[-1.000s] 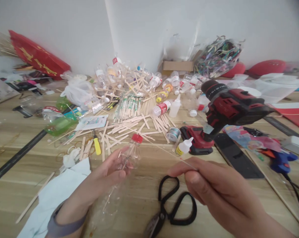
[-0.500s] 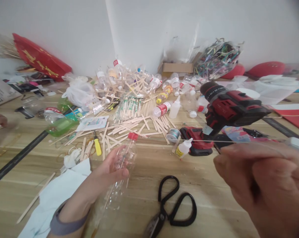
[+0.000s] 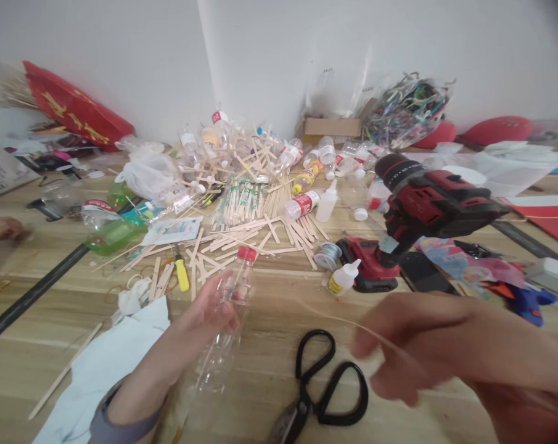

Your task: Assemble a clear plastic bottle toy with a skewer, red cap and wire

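My left hand [image 3: 216, 314] wraps around a clear plastic bottle [image 3: 221, 357] with a red cap [image 3: 246, 254], tilted over the table. A thin stick-like piece shows through or along the bottle's wall. On the right, my right hand [image 3: 426, 345] is smeared by motion, its fingers curled. A thin tan strand [image 3: 348, 322] runs slack into those fingers; its far end fades near the bottle. Black-handled scissors [image 3: 303, 394] lie on the table between my hands.
A red and black drill [image 3: 431, 203] stands beyond my right hand, beside a small glue bottle [image 3: 344, 276] and a wire spool [image 3: 327, 255]. Wooden sticks [image 3: 232, 240] and plastic bottles pile up behind. Another person's hand [image 3: 4, 230] is at far left.
My right hand has moved down and left a little, its fist loosening. The strand, stretched straight before, now hangs slack in a curve. My left hand keeps the bottle almost still.
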Demonstrator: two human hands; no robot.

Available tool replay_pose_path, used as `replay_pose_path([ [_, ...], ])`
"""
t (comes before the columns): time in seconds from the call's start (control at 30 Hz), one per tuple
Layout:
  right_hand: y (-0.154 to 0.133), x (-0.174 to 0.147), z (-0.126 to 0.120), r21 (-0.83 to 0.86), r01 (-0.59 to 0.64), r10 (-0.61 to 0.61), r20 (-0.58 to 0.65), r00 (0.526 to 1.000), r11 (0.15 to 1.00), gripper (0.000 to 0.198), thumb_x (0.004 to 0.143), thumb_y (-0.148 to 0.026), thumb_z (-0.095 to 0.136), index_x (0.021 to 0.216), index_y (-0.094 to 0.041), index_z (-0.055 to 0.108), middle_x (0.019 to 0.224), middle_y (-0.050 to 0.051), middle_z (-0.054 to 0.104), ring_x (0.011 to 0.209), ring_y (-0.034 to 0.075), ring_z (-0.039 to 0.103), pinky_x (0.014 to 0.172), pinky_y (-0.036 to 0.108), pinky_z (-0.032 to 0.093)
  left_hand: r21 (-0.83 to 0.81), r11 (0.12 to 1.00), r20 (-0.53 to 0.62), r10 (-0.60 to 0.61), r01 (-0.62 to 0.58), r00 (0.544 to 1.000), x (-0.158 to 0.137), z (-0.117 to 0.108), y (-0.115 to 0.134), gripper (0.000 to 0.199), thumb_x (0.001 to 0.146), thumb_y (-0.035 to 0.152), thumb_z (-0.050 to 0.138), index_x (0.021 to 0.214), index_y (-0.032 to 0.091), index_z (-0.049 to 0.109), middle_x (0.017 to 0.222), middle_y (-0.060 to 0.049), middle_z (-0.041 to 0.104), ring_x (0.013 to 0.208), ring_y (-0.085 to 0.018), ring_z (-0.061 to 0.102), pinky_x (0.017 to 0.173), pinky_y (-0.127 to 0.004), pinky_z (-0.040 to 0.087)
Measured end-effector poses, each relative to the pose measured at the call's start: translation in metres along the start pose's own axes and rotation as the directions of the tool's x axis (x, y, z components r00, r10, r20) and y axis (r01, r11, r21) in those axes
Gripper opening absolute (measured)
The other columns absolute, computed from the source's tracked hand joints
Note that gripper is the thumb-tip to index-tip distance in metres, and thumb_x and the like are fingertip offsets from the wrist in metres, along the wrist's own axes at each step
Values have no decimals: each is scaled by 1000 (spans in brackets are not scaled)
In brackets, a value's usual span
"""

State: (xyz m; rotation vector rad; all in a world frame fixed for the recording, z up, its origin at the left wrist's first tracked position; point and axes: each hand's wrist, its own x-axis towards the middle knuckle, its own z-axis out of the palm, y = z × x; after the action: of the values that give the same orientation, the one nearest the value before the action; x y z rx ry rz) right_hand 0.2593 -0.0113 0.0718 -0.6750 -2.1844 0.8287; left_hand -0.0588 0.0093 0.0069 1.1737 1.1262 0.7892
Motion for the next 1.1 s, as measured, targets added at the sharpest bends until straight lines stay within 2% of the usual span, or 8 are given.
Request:
replay_pose_path([
  [0.07,-7,31,0,-19,-117,118,35,992,993,54,96,-56,36,82,-20,74,78,9,72,45,10,58,49,22,49,33,999,-3,32,-32,999,-2,2,2,64,89,58,50,142,30,30,112,-4,57,81,-15,55,87,-36,43],
  [0.17,-1,46,14,-64,-371,357,-163,920,926,54,95,-58,39,76,-17,70,49,3,58,43,13,56,45,23,44,4,997,42,77,-78,996,-4,6,1,58,92,55,47,143,33,30,115,-4,58,88,-18,58,87,-38,45],
  [0.3,18,45,47,81,-593,599,-96,795,801,55,90,-56,48,121,-12,59,48,-5,50,40,13,51,38,21,34,-101,992,183,96,-78,978,-6,12,-5,75,85,49,63,145,37,20,114,-4,59,105,-21,59,89,-37,47],
  [0.4,24,47,69,146,-550,558,-20,830,823,60,87,-51,56,134,-15,49,55,-6,50,43,11,49,40,20,32,-71,997,295,55,-36,954,-6,19,-6,79,78,46,72,138,37,22,117,-4,57,102,-21,61,81,-34,50],
  [0.53,24,51,81,158,-540,551,-31,834,827,26,92,-36,49,105,-18,62,63,-4,54,48,9,48,45,20,35,-18,1000,329,8,-2,944,-7,30,-1,82,68,49,78,130,31,28,109,-3,62,91,-20,64,74,-31,52],
  [0.77,27,54,85,110,-566,572,-32,820,817,24,92,-28,46,96,-17,66,55,-7,39,51,10,37,49,23,29,232,969,74,68,-83,995,-10,37,5,77,80,47,67,143,34,24,126,-6,61,105,-24,63,89,-39,51],
  [0.93,20,52,81,-15,-572,572,-21,820,820,25,91,-26,47,74,-16,62,59,-4,50,55,10,43,51,22,32,576,812,-88,182,-99,979,-15,36,15,72,82,46,63,145,30,30,148,-9,45,132,-29,46,105,-46,43],
  [1.1,-10,44,55,-225,-417,432,18,902,880,31,95,-24,45,67,-19,55,57,-4,55,51,9,46,49,20,33,857,473,34,345,-205,938,-18,36,14,65,87,34,57,145,30,30,137,-12,52,124,-29,53,97,-48,50],
])
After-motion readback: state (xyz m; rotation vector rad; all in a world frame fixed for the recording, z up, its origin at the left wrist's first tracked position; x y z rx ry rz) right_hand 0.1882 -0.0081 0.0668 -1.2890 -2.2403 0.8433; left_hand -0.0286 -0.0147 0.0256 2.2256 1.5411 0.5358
